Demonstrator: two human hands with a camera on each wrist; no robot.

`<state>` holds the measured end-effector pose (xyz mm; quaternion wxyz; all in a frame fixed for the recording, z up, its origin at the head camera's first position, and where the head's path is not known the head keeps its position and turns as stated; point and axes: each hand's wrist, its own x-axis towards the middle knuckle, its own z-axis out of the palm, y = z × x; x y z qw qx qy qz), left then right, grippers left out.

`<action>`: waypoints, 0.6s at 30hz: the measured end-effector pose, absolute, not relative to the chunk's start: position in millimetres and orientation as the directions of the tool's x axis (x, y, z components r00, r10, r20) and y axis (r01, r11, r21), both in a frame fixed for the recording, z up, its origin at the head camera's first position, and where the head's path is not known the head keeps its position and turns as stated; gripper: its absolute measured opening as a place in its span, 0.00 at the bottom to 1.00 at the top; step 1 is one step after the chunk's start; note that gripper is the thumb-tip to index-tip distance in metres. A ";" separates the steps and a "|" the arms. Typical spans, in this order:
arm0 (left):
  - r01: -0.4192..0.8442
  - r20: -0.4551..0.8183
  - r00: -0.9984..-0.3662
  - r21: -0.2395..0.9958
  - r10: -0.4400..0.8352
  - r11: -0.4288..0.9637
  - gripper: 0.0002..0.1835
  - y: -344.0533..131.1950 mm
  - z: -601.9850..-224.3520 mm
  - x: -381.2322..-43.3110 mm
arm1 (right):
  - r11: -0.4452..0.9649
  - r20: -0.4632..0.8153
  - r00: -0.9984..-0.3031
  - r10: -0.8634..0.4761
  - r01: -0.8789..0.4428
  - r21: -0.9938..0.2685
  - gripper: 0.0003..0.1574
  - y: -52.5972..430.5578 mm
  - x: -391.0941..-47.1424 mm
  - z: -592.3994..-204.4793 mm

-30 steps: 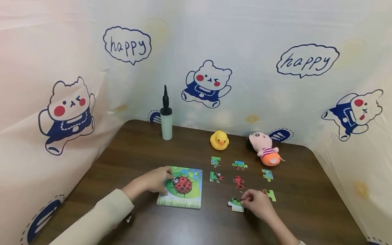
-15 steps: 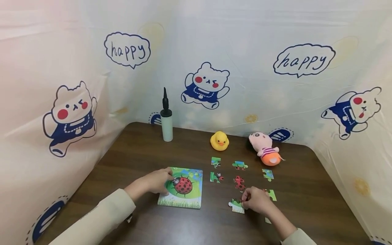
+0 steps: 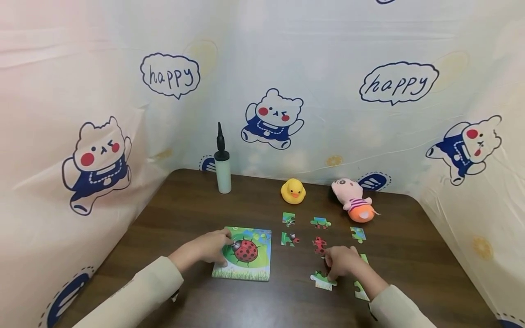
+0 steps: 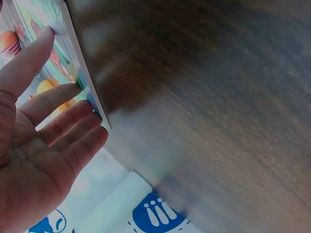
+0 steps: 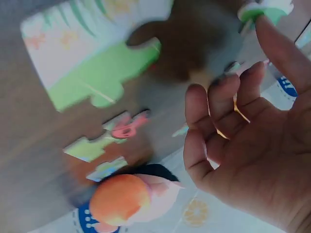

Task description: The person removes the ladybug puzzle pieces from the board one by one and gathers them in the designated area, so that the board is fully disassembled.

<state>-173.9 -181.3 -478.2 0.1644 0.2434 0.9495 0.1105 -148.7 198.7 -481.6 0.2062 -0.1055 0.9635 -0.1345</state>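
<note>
Right fingertips (image 3: 331, 272) down on a loose puzzle piece (image 3: 324, 281) near table's front edge, fingers loosely bent, not clearly curled round it; wrist view shows right hand (image 5: 252, 145) relaxed, fingers part-open, nothing pinched. Left fingers (image 4: 63, 119) straight, laid against edge of the ladybird puzzle board (image 3: 245, 253), pressing/steadying, not gripping. Piece prob. thin card or thin wood: very light, stiff, flat, smooth face so apt to slide on dark wood table (image 3: 410, 255) rather than lift; hard to get under. Best taken by thumb + forefinger at opposite edges, or slid to table edge w/ fingertip; tabs likely weakest part, avoid bending. Another green piece (image 3: 361, 289) just right of wrist, more pieces (image 3: 321, 245) in rows beyond, then rubber duck (image 3: 293, 191), plush doll (image 3: 353, 200), hand pump (image 3: 223, 164) at back. Vs. 0.5 s ago: right hand drawn nearer the body and slightly left, piece moved w/ it toward front edge; left hand and board unchanged; camera tipped a bit lower.
</note>
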 end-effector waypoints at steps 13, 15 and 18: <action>0.367 -0.298 -0.840 0.303 0.453 0.879 0.48 -203.8 -482.5 -163.6 | 0.887 0.019 -0.904 -0.428 -0.424 -0.181 0.10 107.4 -136.8 -468.0; 0.358 -0.319 -0.836 0.302 0.447 0.884 0.52 -204.3 -482.5 -163.3 | 0.877 0.038 -0.887 -0.460 -0.461 -0.138 0.11 90.0 -142.1 -464.3; 0.359 -0.332 -0.828 0.304 0.451 0.883 0.53 -203.1 -483.5 -162.7 | 0.859 0.069 -0.862 -0.501 -0.506 -0.080 0.16 67.5 -150.9 -462.0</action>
